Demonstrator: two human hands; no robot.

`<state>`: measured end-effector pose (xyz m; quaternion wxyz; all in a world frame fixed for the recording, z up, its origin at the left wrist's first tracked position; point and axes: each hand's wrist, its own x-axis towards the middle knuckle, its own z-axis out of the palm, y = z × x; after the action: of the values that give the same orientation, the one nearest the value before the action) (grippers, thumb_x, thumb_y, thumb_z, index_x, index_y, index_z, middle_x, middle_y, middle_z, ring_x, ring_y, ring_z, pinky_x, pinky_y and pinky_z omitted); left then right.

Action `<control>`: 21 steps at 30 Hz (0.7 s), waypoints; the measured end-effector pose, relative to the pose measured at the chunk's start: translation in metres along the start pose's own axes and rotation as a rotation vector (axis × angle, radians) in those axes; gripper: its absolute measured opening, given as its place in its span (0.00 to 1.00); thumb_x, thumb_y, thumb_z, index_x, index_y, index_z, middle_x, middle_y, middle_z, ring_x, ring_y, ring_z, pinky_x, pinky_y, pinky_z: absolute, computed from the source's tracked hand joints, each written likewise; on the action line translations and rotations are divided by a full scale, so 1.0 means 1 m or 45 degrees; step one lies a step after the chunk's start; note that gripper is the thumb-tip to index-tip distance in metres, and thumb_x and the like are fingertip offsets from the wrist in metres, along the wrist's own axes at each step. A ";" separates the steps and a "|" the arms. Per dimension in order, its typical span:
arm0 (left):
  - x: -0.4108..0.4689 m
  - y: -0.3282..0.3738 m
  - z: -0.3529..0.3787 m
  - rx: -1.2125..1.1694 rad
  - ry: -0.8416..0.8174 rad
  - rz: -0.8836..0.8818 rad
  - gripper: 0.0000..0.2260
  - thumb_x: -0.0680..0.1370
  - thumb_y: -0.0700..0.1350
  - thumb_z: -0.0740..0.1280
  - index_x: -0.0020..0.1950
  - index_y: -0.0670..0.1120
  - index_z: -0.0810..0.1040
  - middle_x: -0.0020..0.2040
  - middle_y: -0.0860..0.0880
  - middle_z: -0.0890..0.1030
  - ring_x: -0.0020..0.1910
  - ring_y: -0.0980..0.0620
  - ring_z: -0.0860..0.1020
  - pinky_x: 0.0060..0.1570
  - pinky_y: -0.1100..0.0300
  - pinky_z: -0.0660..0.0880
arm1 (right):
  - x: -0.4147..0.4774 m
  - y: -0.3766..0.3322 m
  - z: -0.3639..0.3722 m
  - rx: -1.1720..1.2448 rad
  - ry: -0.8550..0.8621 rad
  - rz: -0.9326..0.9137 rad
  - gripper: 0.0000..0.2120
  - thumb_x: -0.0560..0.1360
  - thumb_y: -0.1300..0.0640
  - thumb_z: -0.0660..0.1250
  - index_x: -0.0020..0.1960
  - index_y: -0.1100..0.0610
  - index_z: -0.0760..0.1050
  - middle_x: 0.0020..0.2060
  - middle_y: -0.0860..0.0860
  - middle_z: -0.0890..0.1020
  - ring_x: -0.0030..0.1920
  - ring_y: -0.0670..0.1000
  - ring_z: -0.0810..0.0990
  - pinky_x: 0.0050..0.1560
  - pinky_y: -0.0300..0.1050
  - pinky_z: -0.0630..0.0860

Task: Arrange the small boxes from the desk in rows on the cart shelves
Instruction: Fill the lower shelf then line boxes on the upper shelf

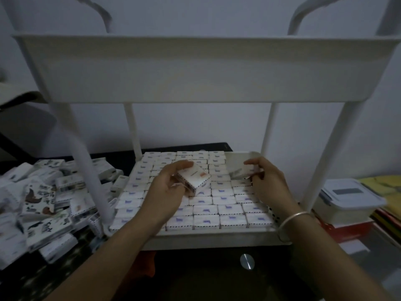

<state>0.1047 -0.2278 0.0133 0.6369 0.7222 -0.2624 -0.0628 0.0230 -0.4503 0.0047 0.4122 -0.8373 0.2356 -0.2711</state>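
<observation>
Small boxes (43, 203) heaped at 9 o'clock look light, stiff card; pinch across short sides. Left grip (167, 187) clamps one box (193, 179) over the shelf (217, 235), right grip (267, 181) pinches a second box (238, 170)

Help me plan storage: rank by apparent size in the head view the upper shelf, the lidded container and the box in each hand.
1. upper shelf
2. lidded container
3. left-hand box and right-hand box: they look alike, and both are partly hidden, so not ranked.
</observation>
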 end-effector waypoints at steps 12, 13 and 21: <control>0.001 -0.007 -0.001 0.112 0.019 0.056 0.23 0.72 0.30 0.70 0.58 0.55 0.78 0.56 0.54 0.79 0.50 0.61 0.80 0.48 0.66 0.78 | -0.007 -0.004 0.001 0.041 -0.233 0.113 0.09 0.80 0.55 0.59 0.57 0.45 0.73 0.45 0.48 0.80 0.34 0.46 0.79 0.28 0.37 0.75; 0.002 -0.005 -0.001 0.092 0.020 0.037 0.23 0.72 0.30 0.70 0.58 0.55 0.78 0.54 0.53 0.80 0.49 0.61 0.80 0.45 0.68 0.77 | -0.006 -0.004 0.002 0.051 -0.276 0.150 0.09 0.81 0.54 0.58 0.58 0.45 0.73 0.45 0.49 0.81 0.32 0.46 0.79 0.26 0.37 0.74; 0.016 0.006 0.004 0.112 -0.055 -0.034 0.20 0.72 0.36 0.73 0.57 0.58 0.79 0.52 0.56 0.81 0.51 0.62 0.80 0.50 0.71 0.76 | -0.004 -0.006 0.002 0.104 -0.333 0.243 0.12 0.82 0.56 0.53 0.56 0.50 0.75 0.49 0.52 0.81 0.42 0.49 0.80 0.26 0.32 0.70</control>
<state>0.1143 -0.2392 0.0224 0.5978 0.7513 -0.2692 -0.0753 0.0218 -0.4434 0.0074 0.4968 -0.8219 0.2473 -0.1287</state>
